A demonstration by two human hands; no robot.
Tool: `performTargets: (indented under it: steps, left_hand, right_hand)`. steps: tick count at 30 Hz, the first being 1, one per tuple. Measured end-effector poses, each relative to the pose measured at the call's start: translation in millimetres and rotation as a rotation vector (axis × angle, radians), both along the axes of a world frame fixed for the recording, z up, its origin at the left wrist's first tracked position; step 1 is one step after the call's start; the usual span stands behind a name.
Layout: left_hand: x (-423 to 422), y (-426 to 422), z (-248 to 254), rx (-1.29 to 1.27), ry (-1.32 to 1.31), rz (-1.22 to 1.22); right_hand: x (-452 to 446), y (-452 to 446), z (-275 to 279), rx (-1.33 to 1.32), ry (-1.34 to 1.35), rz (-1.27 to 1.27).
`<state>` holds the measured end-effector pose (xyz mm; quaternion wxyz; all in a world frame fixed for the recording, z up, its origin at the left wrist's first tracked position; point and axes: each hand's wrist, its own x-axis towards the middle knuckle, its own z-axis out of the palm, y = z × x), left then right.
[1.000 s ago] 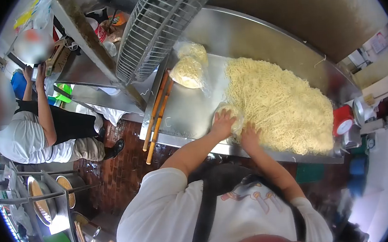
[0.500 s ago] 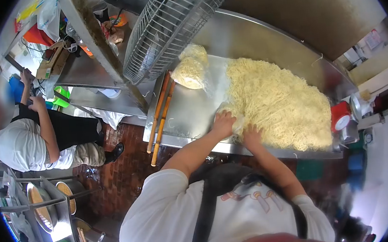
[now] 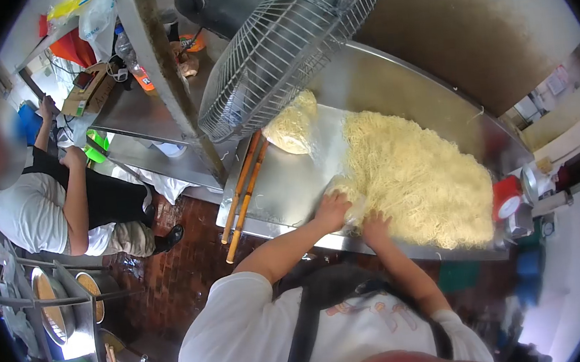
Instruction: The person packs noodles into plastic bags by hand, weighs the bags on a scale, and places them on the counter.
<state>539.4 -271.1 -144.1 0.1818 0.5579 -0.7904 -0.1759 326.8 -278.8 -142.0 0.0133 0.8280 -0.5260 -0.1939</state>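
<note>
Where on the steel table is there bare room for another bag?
Mostly bare: the steel table between the two sticks, the bagged noodles and the bag under the left hand. Crowded: the right side, under the loose noodles, with the right hand at their near edge.

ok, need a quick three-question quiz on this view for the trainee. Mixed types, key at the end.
1. How many long wooden rods lie at the left end of the metal table?
2. What is the person's left hand touching?
A) the fan
B) a clear plastic bag
C) the red scale
3. True or false: in the picture, the loose noodle pile lies to the right of the rods.

Key: 1. Two. 2. B. 3. True.
</note>
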Motion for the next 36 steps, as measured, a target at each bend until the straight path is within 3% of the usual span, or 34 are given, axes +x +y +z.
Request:
performTargets:
  steps: [16, 19, 23, 26, 29, 32, 33, 36]
  left_hand:
    - [4.4, 2.4, -12.9, -0.014, -0.004, 0.006]
    - [3.3, -1.8, -0.8, 0.077, -0.080, -0.016]
    - [-7.9, -14.0, 57.3, 0.411, -0.240, 0.012]
    - [-22.8, -35.7, 58.7, 0.398, -0.280, 0.030]
    - [-22.6, -35.4, -12.0, -0.093, -0.233, -0.054]
    - [-23.1, -40.6, -25.5, 0.021, -0.089, -0.028]
    - [-22.2, -34.9, -26.0, -0.109, 0.011, 0.041]
    - [-11.5, -36.8, -14.1, 0.067, 0.058, 0.029]
  right_hand:
    - [-1.8, 0.3, -5.1, 0.018, -0.021, -0.016]
    - [-1.1, -1.2, -0.3, 0.030, -0.030, -0.012]
    - [-5.8, -1.4, -9.2, 0.005, -0.045, -0.025]
    - [-1.7, 0.7, -1.4, 0.034, -0.019, -0.035]
    - [2.7, 0.1, 8.0, 0.087, 0.063, -0.050]
    - [-1.7, 3.1, 6.6, 0.068, -0.025, -0.058]
    - [-3.3, 4.2, 1.4, 0.072, -0.046, -0.062]
    - [-4.2, 0.1, 6.7, 0.068, -0.142, -0.103]
